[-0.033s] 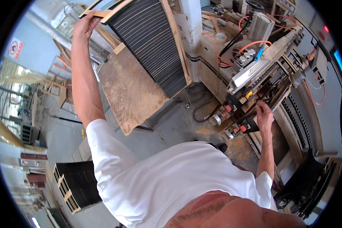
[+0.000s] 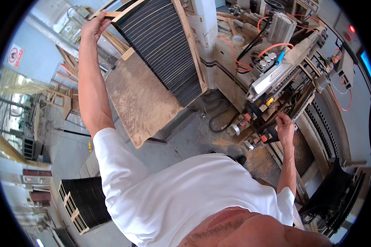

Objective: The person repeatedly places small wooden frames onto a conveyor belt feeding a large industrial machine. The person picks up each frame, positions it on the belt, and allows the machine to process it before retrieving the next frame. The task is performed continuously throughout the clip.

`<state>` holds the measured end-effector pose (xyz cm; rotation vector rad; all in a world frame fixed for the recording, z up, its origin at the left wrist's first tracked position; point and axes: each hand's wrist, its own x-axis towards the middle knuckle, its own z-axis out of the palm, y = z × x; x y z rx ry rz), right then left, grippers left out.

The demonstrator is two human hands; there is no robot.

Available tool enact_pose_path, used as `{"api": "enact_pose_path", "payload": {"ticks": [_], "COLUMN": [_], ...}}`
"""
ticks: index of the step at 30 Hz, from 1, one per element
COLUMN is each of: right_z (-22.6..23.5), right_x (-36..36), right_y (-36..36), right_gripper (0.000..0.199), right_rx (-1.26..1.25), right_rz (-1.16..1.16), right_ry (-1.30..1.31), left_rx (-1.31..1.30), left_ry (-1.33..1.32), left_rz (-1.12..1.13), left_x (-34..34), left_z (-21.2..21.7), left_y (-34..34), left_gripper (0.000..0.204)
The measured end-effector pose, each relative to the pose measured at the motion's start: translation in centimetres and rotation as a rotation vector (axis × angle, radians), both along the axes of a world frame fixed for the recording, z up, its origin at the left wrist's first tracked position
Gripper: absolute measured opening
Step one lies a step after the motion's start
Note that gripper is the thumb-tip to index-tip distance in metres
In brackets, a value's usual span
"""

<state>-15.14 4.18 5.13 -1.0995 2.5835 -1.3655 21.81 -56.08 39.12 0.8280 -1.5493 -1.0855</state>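
My left hand [image 2: 95,27] reaches far out to the upper left, its fingers closed on the end of a pale wooden strip [image 2: 110,14]. That strip sits at the top corner of a stack of black, narrow slats [image 2: 160,49] with pale wood edges. The stack rests on a dusty board tabletop [image 2: 142,96]. Out to the right, my right hand [image 2: 285,128] is at the front of a woodworking machine [image 2: 272,80], beside red-and-black clamps [image 2: 263,138]. Its fingers are curled together; whatever lies between them is too small to make out.
A white pillar [image 2: 205,37] stands between the stack and the machine. Hoses and sawdust [image 2: 222,142] lie on the floor by the machine. Another black slat stack [image 2: 86,201] is at lower left. Wooden rails [image 2: 317,144] and a black-draped object [image 2: 325,195] flank my right arm.
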Motion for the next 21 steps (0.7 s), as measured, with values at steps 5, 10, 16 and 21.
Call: {"api": "enact_pose_path", "payload": {"ticks": [5, 10, 16, 21], "right_z": [-5.2, -10.4, -13.6, -17.6], "right_x": [3.0, 4.5, 5.4, 6.3], "right_y": [5.0, 7.1, 5.8, 5.8], "right_gripper": [0.024, 0.026, 0.027, 0.024], "right_rx": [0.261, 0.237, 0.166, 0.188], "right_rz": [-0.167, -0.237, -0.151, -0.15], "right_ry": [-0.118, -0.225, -0.258, -0.26], "left_rx": [-0.226, -0.778, -0.61, -0.543], "left_ry": [-0.575, -0.504, -0.947, -0.926], "left_rz": [0.389, 0.308, 0.003, -0.116], "left_x": [-3.7, -4.5, -9.6, -10.0], "left_z": [0.3, 1.9, 3.8, 3.5], "left_y": [1.2, 3.6, 12.7, 11.9], "left_gripper": [0.049, 0.055, 0.038, 0.045]}}
